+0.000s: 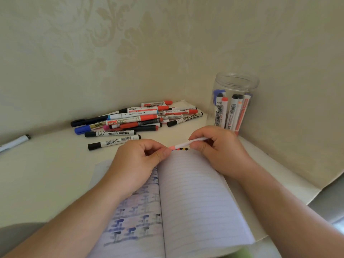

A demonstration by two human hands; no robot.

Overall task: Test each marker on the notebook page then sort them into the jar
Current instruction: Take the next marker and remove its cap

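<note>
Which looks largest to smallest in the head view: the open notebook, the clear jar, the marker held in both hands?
1. Notebook, though nearest the camera.
2. Jar.
3. Held marker, partly hidden by fingers.

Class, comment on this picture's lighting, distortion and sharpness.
Head view: soft, even light with faint shadows; wide-angle bending curves the cream tabletop edges; the clear plastic jar shows little glare; the open lined notebook blurs toward the bottom edge.
</note>
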